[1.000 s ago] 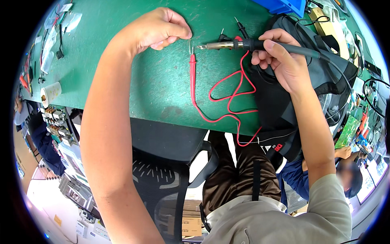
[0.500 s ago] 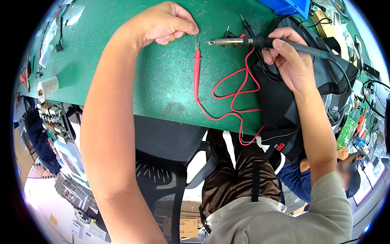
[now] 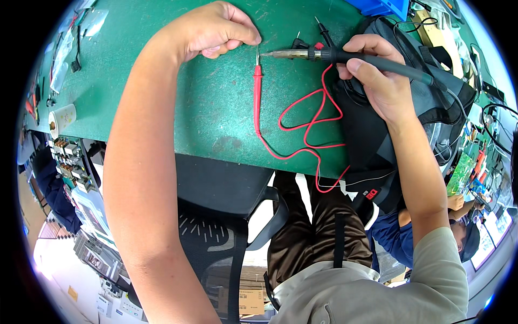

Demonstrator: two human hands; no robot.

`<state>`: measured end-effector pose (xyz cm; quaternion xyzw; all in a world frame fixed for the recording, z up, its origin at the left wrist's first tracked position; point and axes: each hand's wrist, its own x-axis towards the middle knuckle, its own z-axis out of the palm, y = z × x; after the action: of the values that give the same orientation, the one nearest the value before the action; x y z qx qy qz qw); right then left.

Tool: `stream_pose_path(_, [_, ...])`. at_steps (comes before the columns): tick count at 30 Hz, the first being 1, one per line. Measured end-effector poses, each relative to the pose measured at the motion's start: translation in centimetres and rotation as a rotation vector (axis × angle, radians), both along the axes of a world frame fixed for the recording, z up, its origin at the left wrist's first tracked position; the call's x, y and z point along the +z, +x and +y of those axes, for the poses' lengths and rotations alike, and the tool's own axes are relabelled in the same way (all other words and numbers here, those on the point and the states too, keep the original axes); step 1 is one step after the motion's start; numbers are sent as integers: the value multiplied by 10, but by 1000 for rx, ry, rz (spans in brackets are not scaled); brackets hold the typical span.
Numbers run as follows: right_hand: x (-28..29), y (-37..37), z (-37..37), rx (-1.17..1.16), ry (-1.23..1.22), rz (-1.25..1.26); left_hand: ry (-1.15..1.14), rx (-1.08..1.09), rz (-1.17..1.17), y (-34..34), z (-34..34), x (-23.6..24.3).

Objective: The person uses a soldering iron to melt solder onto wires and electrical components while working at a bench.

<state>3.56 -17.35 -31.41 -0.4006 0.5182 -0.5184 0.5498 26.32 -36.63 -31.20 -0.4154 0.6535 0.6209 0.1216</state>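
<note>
My left hand (image 3: 224, 31) is closed in a pinch just above the metal tip of a red test probe (image 3: 257, 94). Whatever thin piece sits between its fingertips is too small to name. The probe lies on the green bench with its tip pointing away from me. In my right hand (image 3: 377, 73) is a soldering iron (image 3: 372, 60), gripped by its dark handle and pointing left. Its metal tip meets the probe's needle or stops very close to it; I cannot tell which. From the probe, a red lead (image 3: 313, 124) loops across the bench and hangs over the front edge.
A black probe (image 3: 325, 33) lies beyond the iron. At right a black and grey bag (image 3: 372, 146) covers the bench edge, with a blue bin (image 3: 386, 8) behind it. A paper cup (image 3: 63, 117) is at left. An office chair (image 3: 216, 183) and another person (image 3: 394, 237) are nearby.
The soldering iron has moved left and slightly up, bringing its tip to the probe's needle. My left hand stays pinched in nearly the same place.
</note>
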Motion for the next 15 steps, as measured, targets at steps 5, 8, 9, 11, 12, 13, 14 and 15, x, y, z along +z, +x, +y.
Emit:
stream_pose_path(5, [1, 3, 2, 21, -26, 101, 272, 52, 19, 4, -12, -8])
stream_pose_path(8, [-2, 4, 1, 30, -73, 139, 279, 57, 8, 4, -13, -9])
stream_pose_path(9, [-1, 3, 1, 53, -54, 170, 282, 62, 1, 5, -12, -9])
stream_pose_path(11, [2, 0, 2, 93, -17, 236, 268, 70, -3, 3, -11, -6])
stream_pose_path(12, [1, 0, 2, 98, -19, 235, 262, 74, -6, 2, -11, -5])
stream_pose_path(13, [1, -1, 2, 104, -24, 235, 257, 76, -4, 2, -11, -5])
stream_pose_path(14, [1, -1, 2, 110, -28, 234, 253, 78, -2, 3, -11, -6])
stream_pose_path(15, [1, -1, 2, 114, -39, 226, 248, 80, 0, 3, -10, -6])
